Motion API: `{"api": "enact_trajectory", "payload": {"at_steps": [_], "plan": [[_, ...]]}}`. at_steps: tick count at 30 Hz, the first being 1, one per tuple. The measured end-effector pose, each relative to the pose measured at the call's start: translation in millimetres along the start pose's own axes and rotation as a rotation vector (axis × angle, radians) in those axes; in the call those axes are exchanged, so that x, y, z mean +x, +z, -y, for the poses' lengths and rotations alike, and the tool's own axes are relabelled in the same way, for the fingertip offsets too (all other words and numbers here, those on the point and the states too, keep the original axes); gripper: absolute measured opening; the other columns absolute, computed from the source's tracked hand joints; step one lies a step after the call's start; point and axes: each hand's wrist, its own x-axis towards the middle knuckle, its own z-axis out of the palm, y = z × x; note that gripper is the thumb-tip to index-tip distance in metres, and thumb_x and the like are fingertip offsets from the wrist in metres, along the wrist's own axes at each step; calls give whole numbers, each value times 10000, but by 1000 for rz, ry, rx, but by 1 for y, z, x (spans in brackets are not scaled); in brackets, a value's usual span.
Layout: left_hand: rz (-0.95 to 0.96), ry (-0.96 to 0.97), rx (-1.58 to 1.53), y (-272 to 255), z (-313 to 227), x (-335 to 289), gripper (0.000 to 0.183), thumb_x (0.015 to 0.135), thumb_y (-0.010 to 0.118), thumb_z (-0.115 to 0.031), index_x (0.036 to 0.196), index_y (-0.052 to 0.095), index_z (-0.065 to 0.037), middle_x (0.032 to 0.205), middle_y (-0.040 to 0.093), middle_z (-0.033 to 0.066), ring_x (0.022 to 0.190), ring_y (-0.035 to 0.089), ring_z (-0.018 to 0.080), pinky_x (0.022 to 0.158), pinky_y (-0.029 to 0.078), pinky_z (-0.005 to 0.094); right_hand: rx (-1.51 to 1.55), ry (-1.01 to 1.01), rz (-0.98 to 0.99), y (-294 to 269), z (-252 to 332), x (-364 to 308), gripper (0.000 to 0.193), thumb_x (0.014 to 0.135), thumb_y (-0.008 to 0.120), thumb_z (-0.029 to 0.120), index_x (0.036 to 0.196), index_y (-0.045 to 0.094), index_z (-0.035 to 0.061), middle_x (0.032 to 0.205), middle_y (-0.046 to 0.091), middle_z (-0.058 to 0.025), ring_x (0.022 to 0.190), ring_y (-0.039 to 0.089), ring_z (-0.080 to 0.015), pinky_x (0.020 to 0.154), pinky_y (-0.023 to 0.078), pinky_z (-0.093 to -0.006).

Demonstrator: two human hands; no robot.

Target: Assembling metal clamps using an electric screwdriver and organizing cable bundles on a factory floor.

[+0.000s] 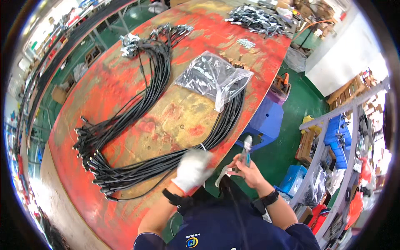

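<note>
My left hand, in a white glove with an orange cuff, is over the near edge of the table, against a long bundle of black cables. Motion smears its fingers, so I cannot tell whether they grip a cable. A white tie wraps the bundle just beyond it. Off the table edge, my bare right hand is closed around a slim hand tool with a pale upper end and a teal part; its exact kind is unclear. A pale curved piece juts out beside these fingers.
A clear plastic bag lies over part of the cables. Another cable bundle curves along the left of the red, worn table. Metal parts are heaped at the far end. A blue stool and shelving stand right.
</note>
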Motion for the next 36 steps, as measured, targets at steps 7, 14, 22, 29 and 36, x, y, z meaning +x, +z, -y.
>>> {"api": "enact_trajectory", "payload": {"at_steps": [7,14,22,29,36], "plan": [[-53,-481,324,20,90,-75,730,657,732,-524,1215,528,-101,1163,593,127,1066,546,320,930,407,449,-1550,-287,26,-10,14,75,450,762,728,292,1187,595,234,963,586,-73,918,578,-286,755,445,-407],[-111,-466,318,28,103,-72,595,694,686,-530,1119,606,-121,1037,649,75,924,602,287,822,450,434,-1836,-408,84,-7,23,100,510,705,760,240,1192,613,288,1043,575,-25,1033,524,-242,837,391,-414],[-96,-480,255,28,109,-71,556,698,694,-500,1099,624,-121,1044,655,60,928,608,281,829,457,430,-1924,-414,84,11,35,101,523,676,770,186,1176,629,249,1115,550,-65,1073,492,-285,898,388,-434],[-79,-502,247,27,111,-74,582,690,701,-511,1122,624,-128,1081,647,59,974,602,274,864,453,443,-1894,-408,35,15,43,101,502,686,755,171,1168,632,239,1107,545,-74,1070,487,-294,897,390,-447],[-108,-482,268,26,111,-72,572,681,709,-510,1088,617,-119,1047,637,48,940,594,267,850,453,427,-1946,-485,146,19,40,111,497,698,756,192,1174,624,255,1071,542,-71,1036,492,-290,875,396,-453]]}}
